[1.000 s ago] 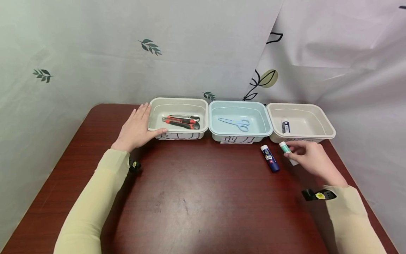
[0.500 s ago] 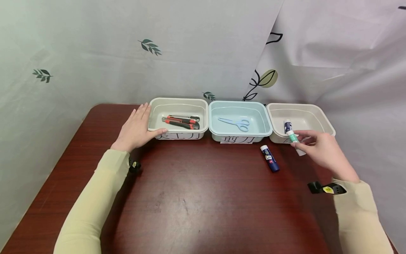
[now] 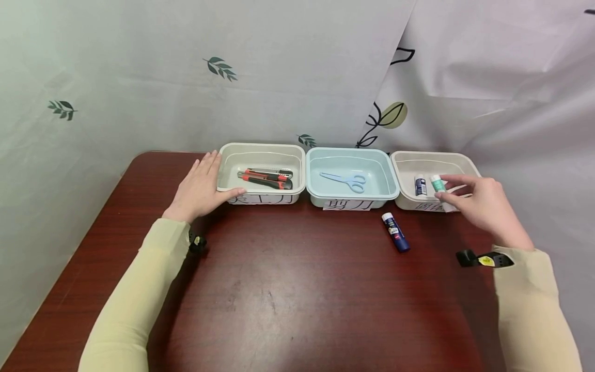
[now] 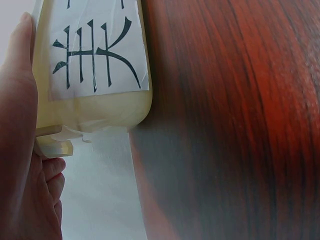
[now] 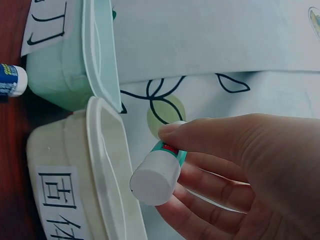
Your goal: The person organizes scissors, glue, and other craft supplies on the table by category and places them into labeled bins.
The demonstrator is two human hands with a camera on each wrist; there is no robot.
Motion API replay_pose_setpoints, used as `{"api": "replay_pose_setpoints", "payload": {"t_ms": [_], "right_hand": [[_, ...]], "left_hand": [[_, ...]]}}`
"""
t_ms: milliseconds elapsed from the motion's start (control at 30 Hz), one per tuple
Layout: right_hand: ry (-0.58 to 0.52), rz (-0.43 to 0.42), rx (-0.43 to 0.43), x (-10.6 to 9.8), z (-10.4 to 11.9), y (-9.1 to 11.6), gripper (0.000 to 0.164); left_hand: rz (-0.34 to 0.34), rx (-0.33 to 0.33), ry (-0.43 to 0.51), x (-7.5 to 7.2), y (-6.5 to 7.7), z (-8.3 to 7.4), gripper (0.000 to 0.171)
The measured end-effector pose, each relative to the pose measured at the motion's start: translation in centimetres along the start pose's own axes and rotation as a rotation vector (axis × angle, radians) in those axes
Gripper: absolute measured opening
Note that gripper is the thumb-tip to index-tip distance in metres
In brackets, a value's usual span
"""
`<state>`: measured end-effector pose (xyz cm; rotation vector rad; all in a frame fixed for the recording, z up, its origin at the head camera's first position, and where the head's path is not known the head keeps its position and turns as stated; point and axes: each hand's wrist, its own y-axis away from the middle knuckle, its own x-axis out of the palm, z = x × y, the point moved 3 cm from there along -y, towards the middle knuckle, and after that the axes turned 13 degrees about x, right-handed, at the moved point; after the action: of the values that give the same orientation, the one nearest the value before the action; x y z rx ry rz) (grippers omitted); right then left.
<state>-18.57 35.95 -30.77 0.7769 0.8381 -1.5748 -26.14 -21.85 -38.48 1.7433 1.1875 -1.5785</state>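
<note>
Between thumb and fingers, my right hand [image 3: 481, 204] pinches a green-and-white glue stick [image 5: 157, 172] above the front rim of the right beige bin [image 3: 465, 161]. Inside that bin lies a dark blue glue stick [image 3: 420, 186]. A second blue glue stick [image 3: 395, 232], white-capped, rests on the table in front of the bins. My left hand [image 3: 197, 188] lies against the left end of the left beige bin [image 3: 260, 149], its fingers straight along the side and its thumb at the front rim. Several red-and-black utility knives [image 3: 267, 178] are in this bin.
A light blue bin [image 3: 325, 153] stands between the two beige bins, with blue scissors [image 3: 346, 180] in it. Paper labels with black characters are on the bin fronts. The dark red table [image 3: 279, 289] meets a patterned white cloth [image 3: 279, 77] behind the bins.
My right hand has carried the green-and-white glue stick from near the table up and rightward to the right bin. The left hand stays in place.
</note>
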Motion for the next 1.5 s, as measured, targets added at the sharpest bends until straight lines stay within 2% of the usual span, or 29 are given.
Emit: {"api": "replay_pose_setpoints", "payload": {"t_ms": [400,633,1033,1267,1500], "right_hand": [[-0.028,-0.003,0.12,-1.2,-0.6,-2.6,0.044],[-0.027,-0.005,0.157,-1.7,-1.2,-4.5,0.049],[-0.022,-0.028,0.227,-1.1,-3.2,-7.2,0.055],[-0.074,0.003,0.291,-0.2,-4.6,-7.8,0.066],[-0.071,-0.01,0.33,0.2,-4.8,-7.6,0.068]], "left_hand": [[-0.003,-0.005,0.005,-0.1,0.0,-0.1,0.117],[-0.004,-0.005,0.007,-0.1,0.0,-0.1,0.117],[-0.008,-0.002,0.007,-0.1,0.0,-0.1,0.117],[-0.009,0.0,0.006,-0.1,0.1,-0.1,0.117],[-0.008,0.0,0.005,-0.2,0.1,-0.3,0.117]]}}
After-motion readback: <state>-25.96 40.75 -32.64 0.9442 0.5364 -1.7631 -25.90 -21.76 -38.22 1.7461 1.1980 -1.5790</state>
